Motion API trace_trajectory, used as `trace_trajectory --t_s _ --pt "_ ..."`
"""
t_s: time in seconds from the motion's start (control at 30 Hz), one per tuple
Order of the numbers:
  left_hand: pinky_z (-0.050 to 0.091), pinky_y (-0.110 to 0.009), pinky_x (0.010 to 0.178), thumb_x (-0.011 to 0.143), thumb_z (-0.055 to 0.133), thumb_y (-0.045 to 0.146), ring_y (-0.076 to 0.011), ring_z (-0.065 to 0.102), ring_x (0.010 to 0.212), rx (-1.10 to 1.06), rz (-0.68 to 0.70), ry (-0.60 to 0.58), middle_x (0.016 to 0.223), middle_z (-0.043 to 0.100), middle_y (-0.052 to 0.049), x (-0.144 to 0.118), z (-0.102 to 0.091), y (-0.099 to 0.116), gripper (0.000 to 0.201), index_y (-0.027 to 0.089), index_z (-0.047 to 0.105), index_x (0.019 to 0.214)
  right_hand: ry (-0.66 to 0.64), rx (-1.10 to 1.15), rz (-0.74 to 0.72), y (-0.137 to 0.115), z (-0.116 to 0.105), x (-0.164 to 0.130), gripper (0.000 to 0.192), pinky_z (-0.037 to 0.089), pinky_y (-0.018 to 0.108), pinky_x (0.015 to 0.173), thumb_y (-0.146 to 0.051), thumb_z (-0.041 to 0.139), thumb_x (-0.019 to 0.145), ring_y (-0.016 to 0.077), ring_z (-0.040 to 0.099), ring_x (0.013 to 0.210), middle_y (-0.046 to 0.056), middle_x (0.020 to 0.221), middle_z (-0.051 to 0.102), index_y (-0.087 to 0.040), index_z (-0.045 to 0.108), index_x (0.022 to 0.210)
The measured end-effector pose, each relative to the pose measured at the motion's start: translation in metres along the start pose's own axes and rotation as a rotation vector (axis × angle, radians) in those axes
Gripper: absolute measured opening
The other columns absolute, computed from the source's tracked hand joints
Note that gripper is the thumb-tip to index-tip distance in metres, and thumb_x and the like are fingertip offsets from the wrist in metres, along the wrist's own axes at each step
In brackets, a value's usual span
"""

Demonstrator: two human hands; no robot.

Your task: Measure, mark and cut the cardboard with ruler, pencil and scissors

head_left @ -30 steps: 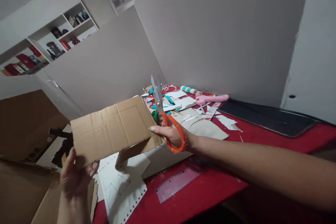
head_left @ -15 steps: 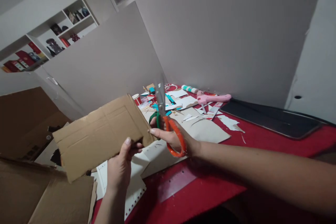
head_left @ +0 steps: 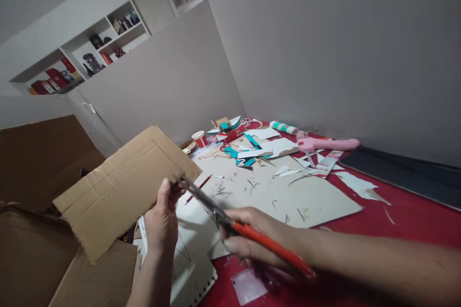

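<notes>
While left hand [head_left: 163,218] grips cardboard [head_left: 122,187], right hand [head_left: 252,240] clasps scissors [head_left: 230,220].

Matt corrugated cardboard [head_left: 122,189], metal-bladed scissors [head_left: 230,223]

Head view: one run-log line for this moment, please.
left hand: holds cardboard piece | right hand: holds orange-handled scissors, blade tips at cardboard edge | red table: paper scraps, pink glue gun

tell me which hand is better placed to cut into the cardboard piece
Right. The right hand holds the scissors, blade tips at the cardboard piece edge; the left hand grips that piece.
</notes>
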State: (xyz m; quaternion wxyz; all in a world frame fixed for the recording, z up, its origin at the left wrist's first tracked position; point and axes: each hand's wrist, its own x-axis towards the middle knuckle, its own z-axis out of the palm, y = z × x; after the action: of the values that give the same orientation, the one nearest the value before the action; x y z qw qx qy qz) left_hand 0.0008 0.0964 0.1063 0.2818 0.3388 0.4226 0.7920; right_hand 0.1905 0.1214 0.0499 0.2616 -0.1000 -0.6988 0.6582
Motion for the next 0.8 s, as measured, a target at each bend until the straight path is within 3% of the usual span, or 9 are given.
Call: trace_trajectory --t_s 0.27,0.43,0.8 --pt "0.060 -0.024 0.073 0.065 0.087 0.030 -0.0146 0.073 0.067 -0.032 0.045 0.004 0.069 0.076 0.000 0.013 -0.004 -0.003 0.020 0.015 0.074 0.070 0.000 0.085 0.196 0.025 -0.001 0.010 0.064 0.041 0.018 0.036 -0.081 0.053 0.078 0.0071 0.049 0.039 -0.003 0.055 0.054 -0.017 0.051 0.078" --pt "0.059 -0.026 0.076 0.067 0.086 0.030 -0.0153 0.074 0.069 -0.013 0.054 0.014 0.072 0.076 0.002 0.014 -0.007 -0.008 0.020 0.016 0.073 0.071 -0.001 0.149 0.228 0.028 -0.002 0.012 0.065 0.045 0.018 0.037 -0.081 0.051 0.079 0.0075 0.049 0.038 -0.004 0.049 0.051 -0.016 0.053 0.071" --pt "0.058 -0.035 0.084 0.071 0.082 0.032 -0.0182 0.074 0.073 0.061 0.046 0.021 0.080 0.078 -0.001 0.006 -0.012 -0.017 0.022 0.016 0.074 0.084 0.004 0.289 0.277 0.030 -0.001 0.010 0.060 0.046 0.017 0.039 -0.076 0.052 0.083 0.0071 0.052 0.041 -0.003 0.058 0.055 -0.016 0.056 0.083"
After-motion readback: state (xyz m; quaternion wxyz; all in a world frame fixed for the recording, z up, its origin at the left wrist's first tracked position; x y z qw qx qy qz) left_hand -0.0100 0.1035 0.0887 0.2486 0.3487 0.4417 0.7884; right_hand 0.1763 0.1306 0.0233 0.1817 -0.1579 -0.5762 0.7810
